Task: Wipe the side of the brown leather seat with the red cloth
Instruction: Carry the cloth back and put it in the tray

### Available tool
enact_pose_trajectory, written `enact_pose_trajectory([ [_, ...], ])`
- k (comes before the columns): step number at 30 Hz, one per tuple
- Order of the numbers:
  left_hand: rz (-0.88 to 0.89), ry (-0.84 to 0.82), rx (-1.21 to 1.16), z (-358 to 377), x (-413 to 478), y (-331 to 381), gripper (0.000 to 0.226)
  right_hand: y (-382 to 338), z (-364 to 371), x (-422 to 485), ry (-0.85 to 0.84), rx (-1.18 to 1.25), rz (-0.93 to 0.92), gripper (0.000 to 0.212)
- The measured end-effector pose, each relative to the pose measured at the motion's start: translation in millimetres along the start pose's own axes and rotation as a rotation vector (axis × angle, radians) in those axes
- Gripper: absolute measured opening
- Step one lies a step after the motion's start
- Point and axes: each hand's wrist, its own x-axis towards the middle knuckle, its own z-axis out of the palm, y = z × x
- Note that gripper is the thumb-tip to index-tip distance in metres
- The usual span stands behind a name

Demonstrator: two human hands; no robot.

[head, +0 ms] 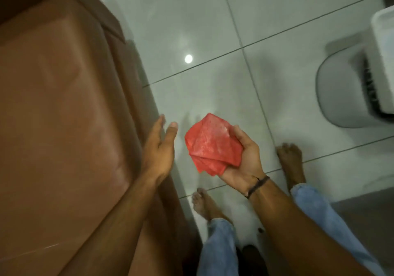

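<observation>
Glossy pale floor tiles [213, 30]. Your right hand [243, 158] grips the folded red cloth [210, 145], clear of the brown leather seat [59, 105]. Your left hand [158, 148] is empty, fingers spread, beside the seat's side. Bare feet [291, 158]; white appliance [349, 84] at right.

My red cloth [210, 144] is folded into a loose, rumpled wad, its textured face up and pale in patches. It sits clear of the brown leather seat [61, 109], whose smooth, glossy side runs alongside on my left.
</observation>
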Motion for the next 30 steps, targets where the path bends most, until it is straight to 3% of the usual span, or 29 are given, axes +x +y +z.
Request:
enact_pose_trajectory([
  [2,-0.186,-0.276,-0.184,44.0,-0.1,43.8,0.033,-41.2,-12.4,-25.6,-0.009,0.018,-0.035,0.044],
  [3,-0.216,-0.384,-0.206,65.3,-1.3,64.0,0.032,-62.8,-19.5,-36.5,-0.004,0.026,-0.061,0.05],
  [6,-0.156,-0.572,-0.126,125.4,-6.9,119.8,0.011,-132.2,-43.9,-59.8,0.024,0.023,-0.106,0.058],
  [9,-0.065,-0.663,-0.02,193.2,-11.3,176.1,0.03,-209.3,-72.0,-74.9,0.178,-0.112,-0.173,0.062],
  [11,-0.011,-0.698,0.047,243.7,-13.1,216.6,0.031,-260.5,-90.9,-80.6,0.319,-0.185,-0.219,0.058],
  [18,0.351,-0.625,0.487,416.1,-1.5,351.4,0.016,-404.0,-139.5,-82.9,0.652,-0.347,-0.491,0.022],
  [21,0.421,-0.565,0.727,475.1,19.0,382.6,0.028,-443.5,-149.4,-61.1,0.815,-0.395,-0.489,0.015],
  [26,0.463,-0.445,0.927,515.2,46.5,385.3,0.039,-478.1,-163.5,-26.6,0.938,-0.443,-0.354,0.054],
  [30,0.6,-0.302,0.941,527.8,48.5,377.9,0.033,-484.3,-173.7,-12.0,0.997,-0.417,-0.284,0.068],
])
